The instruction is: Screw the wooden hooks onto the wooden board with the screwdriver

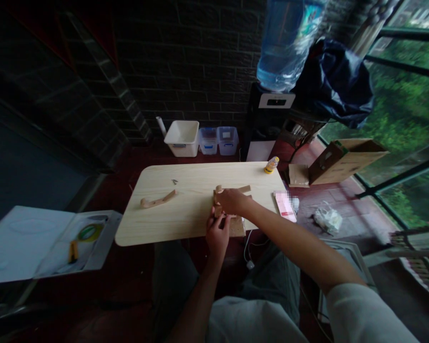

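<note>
Apparently the step in hand is close two-handed work on the wooden parts at the near side of the counter [191,216], right of its middle. A wooden strip [244,189] and a rounded wooden end [219,188] show past the right hand [232,201], which hides whether they join; a small wooden block [218,210] sits between the two hands. The next move would seem to call for the left hand [218,234] to steady that block while the right one makes fine adjustments. The right arm reaches in across the counter's right side, palm downward, its fingers covered by the back of the hand, so how far its grip is closed, and on what, I cannot tell. The left arm rises from below, fingers bent and partly spread at the block; whether this grip really pinches it is unclear. Well apart to the left, a curved wooden piece [159,199] lies untouched.
</note>
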A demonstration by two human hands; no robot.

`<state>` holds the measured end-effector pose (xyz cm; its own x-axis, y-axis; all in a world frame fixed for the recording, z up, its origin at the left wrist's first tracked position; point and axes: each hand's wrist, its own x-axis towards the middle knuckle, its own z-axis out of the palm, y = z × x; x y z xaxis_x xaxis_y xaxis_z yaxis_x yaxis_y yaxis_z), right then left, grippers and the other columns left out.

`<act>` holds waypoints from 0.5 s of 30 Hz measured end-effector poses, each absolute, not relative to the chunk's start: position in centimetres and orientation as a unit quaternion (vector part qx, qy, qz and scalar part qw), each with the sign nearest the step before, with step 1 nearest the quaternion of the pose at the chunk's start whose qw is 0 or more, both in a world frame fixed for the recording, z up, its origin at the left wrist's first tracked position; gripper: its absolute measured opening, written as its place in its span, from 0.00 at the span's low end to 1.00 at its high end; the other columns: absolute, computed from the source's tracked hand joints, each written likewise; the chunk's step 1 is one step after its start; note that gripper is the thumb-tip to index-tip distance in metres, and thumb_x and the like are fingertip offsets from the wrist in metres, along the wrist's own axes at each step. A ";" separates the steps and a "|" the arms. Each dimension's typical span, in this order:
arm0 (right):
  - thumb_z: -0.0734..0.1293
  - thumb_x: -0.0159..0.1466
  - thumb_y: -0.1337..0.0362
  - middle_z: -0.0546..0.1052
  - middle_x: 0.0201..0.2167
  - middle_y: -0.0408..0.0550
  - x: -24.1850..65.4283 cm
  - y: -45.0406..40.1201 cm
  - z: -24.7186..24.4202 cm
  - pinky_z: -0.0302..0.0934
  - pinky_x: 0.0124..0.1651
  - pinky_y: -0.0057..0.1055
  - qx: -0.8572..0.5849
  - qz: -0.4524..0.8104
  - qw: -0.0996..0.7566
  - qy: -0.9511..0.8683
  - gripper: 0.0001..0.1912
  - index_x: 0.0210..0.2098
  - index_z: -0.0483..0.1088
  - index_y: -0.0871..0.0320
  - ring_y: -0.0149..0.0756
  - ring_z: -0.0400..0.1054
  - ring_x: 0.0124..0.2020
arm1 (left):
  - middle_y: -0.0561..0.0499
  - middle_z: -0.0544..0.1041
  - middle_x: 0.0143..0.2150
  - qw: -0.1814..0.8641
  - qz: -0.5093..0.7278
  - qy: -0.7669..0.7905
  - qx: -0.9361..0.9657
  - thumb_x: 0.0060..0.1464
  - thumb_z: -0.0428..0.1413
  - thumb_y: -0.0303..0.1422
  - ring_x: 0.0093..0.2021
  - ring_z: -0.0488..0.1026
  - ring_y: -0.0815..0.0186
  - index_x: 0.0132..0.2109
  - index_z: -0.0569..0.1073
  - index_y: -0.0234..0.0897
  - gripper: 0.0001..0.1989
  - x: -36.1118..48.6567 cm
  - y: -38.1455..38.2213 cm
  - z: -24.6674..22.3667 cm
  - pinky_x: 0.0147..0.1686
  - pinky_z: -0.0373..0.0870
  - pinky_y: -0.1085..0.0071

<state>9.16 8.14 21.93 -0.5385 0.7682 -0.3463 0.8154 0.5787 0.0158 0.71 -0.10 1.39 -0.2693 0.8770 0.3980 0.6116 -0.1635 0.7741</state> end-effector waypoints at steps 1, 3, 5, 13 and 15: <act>0.67 0.67 0.69 0.79 0.50 0.74 9.1 8.1 22.1 0.76 0.45 0.47 0.457 -0.073 0.158 0.873 0.17 0.54 0.71 0.72 0.58 0.79 0.50 | 0.40 0.74 0.64 0.138 0.484 0.631 0.590 0.63 0.59 0.42 0.64 0.72 0.52 0.51 0.82 0.42 0.14 0.7 -0.1 1.4 0.62 0.71 0.57; 0.69 0.66 0.66 0.79 0.50 0.73 9.2 8.0 22.3 0.76 0.46 0.46 0.457 -0.081 0.159 0.871 0.20 0.55 0.70 0.71 0.57 0.78 0.51 | 0.40 0.74 0.64 0.139 0.481 0.631 0.593 0.63 0.59 0.42 0.64 0.72 0.52 0.50 0.82 0.42 0.14 0.6 -0.1 1.3 0.62 0.71 0.57; 0.71 0.65 0.64 0.78 0.52 0.73 9.4 7.9 22.5 0.76 0.47 0.43 0.443 -0.092 0.166 0.876 0.24 0.56 0.69 0.71 0.56 0.78 0.52 | 0.40 0.74 0.65 0.138 0.477 0.631 0.596 0.63 0.60 0.42 0.64 0.72 0.51 0.48 0.83 0.41 0.13 0.6 0.0 1.3 0.62 0.71 0.56; 0.66 0.69 0.68 0.76 0.56 0.73 10.3 7.4 21.6 0.76 0.47 0.44 0.404 -0.039 0.143 0.903 0.19 0.58 0.67 0.67 0.53 0.78 0.52 | 0.40 0.72 0.66 0.144 0.476 0.632 0.595 0.62 0.61 0.40 0.65 0.72 0.50 0.51 0.82 0.43 0.14 0.6 0.0 1.1 0.61 0.72 0.54; 0.65 0.69 0.68 0.75 0.57 0.75 10.2 7.6 21.2 0.76 0.46 0.44 0.399 -0.037 0.145 0.905 0.19 0.58 0.67 0.68 0.53 0.79 0.50 | 0.40 0.71 0.67 0.150 0.468 0.636 0.595 0.62 0.60 0.41 0.65 0.71 0.49 0.51 0.82 0.43 0.13 0.6 0.0 1.1 0.61 0.72 0.54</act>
